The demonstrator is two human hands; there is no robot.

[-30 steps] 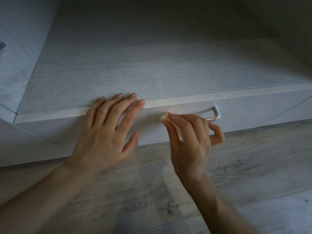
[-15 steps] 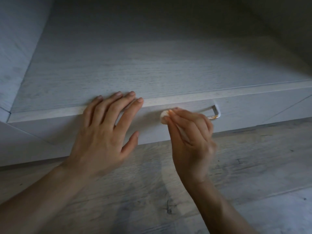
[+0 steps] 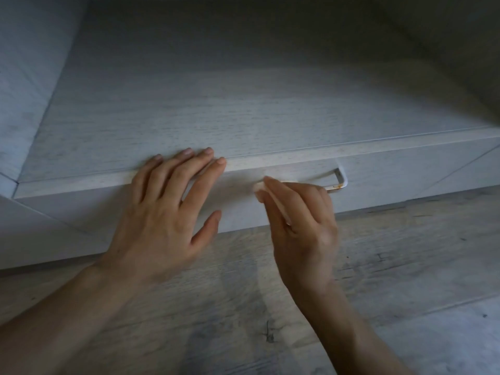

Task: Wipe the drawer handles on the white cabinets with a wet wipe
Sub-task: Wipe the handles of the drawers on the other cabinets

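Observation:
A low white cabinet point(image 3: 243, 109) has a drawer front point(image 3: 392, 180) facing the floor side. Its white bar handle point(image 3: 339, 180) shows only at its right end, where a small brownish stain sits on the corner. My right hand point(image 3: 303, 220) pinches a folded white wet wipe point(image 3: 261, 189) and holds it against the left part of the handle, hiding that part. My left hand point(image 3: 167, 209) lies flat with straight fingers on the cabinet's top front edge, left of the handle.
A grey wood-look floor point(image 3: 405, 266) runs below the cabinet. A white side panel point(image 3: 29, 77) rises at the left. Another drawer seam shows at the far right point(image 3: 470, 163).
My right hand slid slightly with the wipe along the handle and its fingers folded closer over it. The left hand stayed in place.

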